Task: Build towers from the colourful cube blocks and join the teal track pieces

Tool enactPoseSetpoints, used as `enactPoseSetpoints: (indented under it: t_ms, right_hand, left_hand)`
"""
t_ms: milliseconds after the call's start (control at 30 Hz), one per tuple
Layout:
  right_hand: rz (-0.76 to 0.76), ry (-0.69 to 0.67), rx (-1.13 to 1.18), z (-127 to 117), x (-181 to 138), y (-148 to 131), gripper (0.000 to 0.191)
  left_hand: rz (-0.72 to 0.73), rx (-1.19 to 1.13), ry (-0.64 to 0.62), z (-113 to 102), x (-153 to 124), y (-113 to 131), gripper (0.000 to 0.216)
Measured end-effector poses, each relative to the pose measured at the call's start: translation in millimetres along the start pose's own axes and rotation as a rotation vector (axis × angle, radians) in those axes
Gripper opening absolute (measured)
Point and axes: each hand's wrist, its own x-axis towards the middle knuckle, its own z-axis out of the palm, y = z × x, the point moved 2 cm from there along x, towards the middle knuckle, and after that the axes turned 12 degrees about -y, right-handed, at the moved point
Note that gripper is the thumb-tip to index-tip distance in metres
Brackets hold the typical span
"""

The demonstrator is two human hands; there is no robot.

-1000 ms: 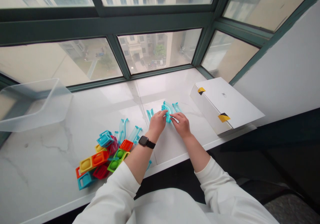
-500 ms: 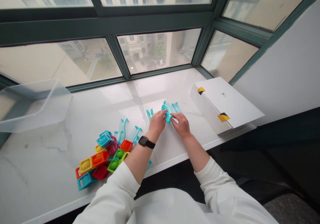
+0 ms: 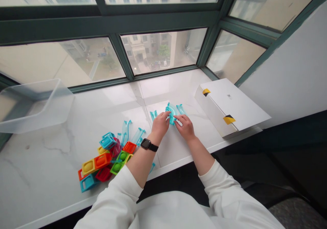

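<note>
Between my hands is a stack of curved, see-through turquoise track pieces [image 3: 172,109], just above or on the white counter. The fingers of my left hand [image 3: 161,123] are closed on its left side. My right hand [image 3: 185,126] pinches its right side near the lower end. Fingers cover part of the stack. Right of it lies another turquoise track piece [image 3: 181,109]. A short turquoise piece [image 3: 153,115] sits to the left, partly behind my left hand. A black watch [image 3: 149,144] is on my left wrist.
Colourful plastic blocks [image 3: 102,161] form a pile left of my left forearm, with clear turquoise tracks [image 3: 126,132] beside them. A clear plastic bin [image 3: 51,120] stands at far left. A white box [image 3: 235,106] with yellow-black tabs is at right. Windows line the counter's back.
The view has shifted very slightly. My hands stay on the curved track pieces, with hardly any visible movement.
</note>
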Motion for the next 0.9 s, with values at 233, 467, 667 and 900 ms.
enactPoseSetpoints:
  t_ms: [233, 467, 667, 900]
  right_hand:
    - [0.016, -0.021, 0.026, -5, -2, -9, 0.034]
    - [0.08, 0.198, 0.087, -12, -14, -20, 0.057]
    - [0.123, 0.25, 0.176, 0, -38, -53, 0.046]
    - [0.019, -0.14, 0.27, 42, -61, -110, 0.024]
  left_hand:
    - [0.001, -0.064, 0.06, -30, -27, 8, 0.038]
    - [-0.053, -0.133, 0.109, -90, -106, -8, 0.041]
    - [-0.26, -0.013, 0.234, -130, -194, -44, 0.034]
    - [-0.352, 0.161, 0.213, -126, -257, -64, 0.025]
